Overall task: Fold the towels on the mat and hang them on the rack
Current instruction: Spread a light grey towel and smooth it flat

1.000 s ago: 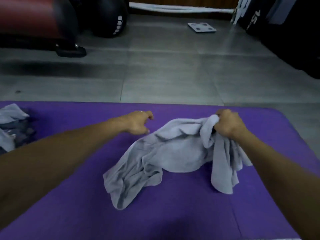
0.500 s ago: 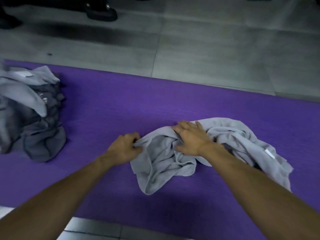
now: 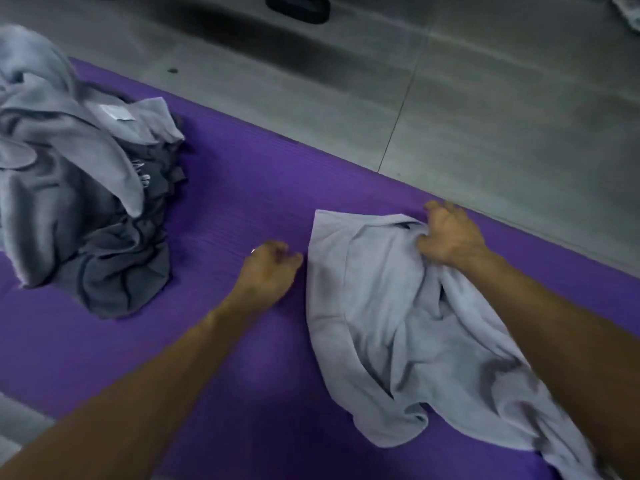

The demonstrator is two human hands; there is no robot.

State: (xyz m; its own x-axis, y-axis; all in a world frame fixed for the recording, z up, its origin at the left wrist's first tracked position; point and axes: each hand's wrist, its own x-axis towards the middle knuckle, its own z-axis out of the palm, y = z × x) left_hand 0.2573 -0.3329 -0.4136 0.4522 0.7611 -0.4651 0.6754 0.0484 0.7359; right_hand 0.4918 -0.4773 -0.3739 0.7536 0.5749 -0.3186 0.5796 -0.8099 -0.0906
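Towel (image 3: 398, 327): light grey, crumpled and unfolded, spread on the right half of the mat, its far-left corner lying flat; a fold at its far edge is bunched under the right hand (image 3: 450, 239).
Towel pile (image 3: 79, 188): loose heap at the mat's far-left end, light grey towels draped over darker grey ones, a white label showing on top; well apart from the single towel.
Mat (image 3: 242, 202): purple, ribbed, flat on the grey tiled floor.

Purple mat (image 3: 242, 188) lies on grey tiled floor (image 3: 485, 116); it carries a crumpled light-grey towel (image 3: 381, 323) and a towel pile (image 3: 79, 188).
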